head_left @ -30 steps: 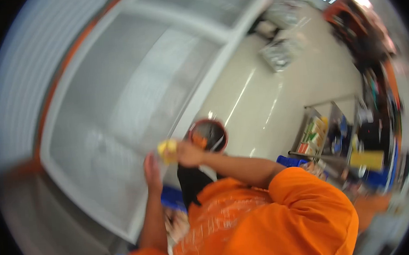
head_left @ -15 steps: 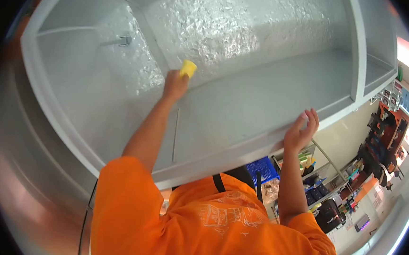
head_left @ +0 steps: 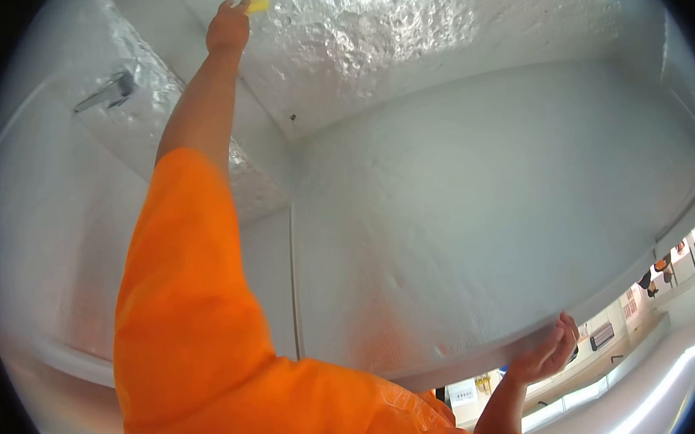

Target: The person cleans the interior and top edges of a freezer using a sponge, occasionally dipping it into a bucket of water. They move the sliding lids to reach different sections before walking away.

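My left hand (head_left: 228, 30) is stretched far into a large white cabinet-like box, its fingers closed around a small yellow sponge (head_left: 257, 1). The sponge is held at the bumpy, shiny back wall (head_left: 367, 38), near the top left. Down at the front rim (head_left: 486, 356), my right hand (head_left: 544, 354) rests against the edge, its fingers extended and slightly cupped. Nothing shows in the right hand.
A metal bracket (head_left: 109, 92) juts from the left inner side. A small dark spot (head_left: 293, 117) marks the back wall's lower edge. The smooth inner panel (head_left: 476, 208) spans the middle. Beyond the rim at lower right, a bright strip light (head_left: 658, 393) shows.
My left hand has moved up and deeper inside with the sponge. The view has shifted closer to the box, and my right hand appears lower, still at the rim.
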Tool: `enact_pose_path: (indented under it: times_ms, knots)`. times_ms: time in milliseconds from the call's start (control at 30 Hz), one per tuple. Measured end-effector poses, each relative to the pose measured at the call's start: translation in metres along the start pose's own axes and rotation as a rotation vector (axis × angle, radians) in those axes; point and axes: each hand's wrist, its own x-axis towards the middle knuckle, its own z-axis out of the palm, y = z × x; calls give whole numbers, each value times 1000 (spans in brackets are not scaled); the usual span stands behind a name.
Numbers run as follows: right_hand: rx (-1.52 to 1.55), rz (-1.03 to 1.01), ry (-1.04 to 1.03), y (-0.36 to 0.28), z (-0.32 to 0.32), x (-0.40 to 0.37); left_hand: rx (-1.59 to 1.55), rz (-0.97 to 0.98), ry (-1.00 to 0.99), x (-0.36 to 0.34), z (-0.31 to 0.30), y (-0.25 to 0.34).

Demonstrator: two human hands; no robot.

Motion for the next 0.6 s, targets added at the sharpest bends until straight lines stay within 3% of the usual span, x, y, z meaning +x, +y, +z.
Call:
enact_pose_path:
  times_ms: [100, 167, 200, 300, 433, 600]
  knots:
    - [18, 83, -19, -2, 2, -2, 157, -56, -230, -22, 56, -14]
    - [-95, 102, -33, -6, 1, -1, 269, -19, 2, -68, 117, -27]
    - [-105, 107, -40, -6, 0, -2, 283, -30, -6, -91, 128, -21]
    - [-139, 107, -44, -6, 2, -1, 446, 50, -164, -164, 145, -3]
    - [-152, 107, -68, -11, 3, 2, 158, 34, -421, -249, 176, 22]
    - [-136, 127, -97, -3, -3, 2, 344, 92, -583, -283, 168, 48]
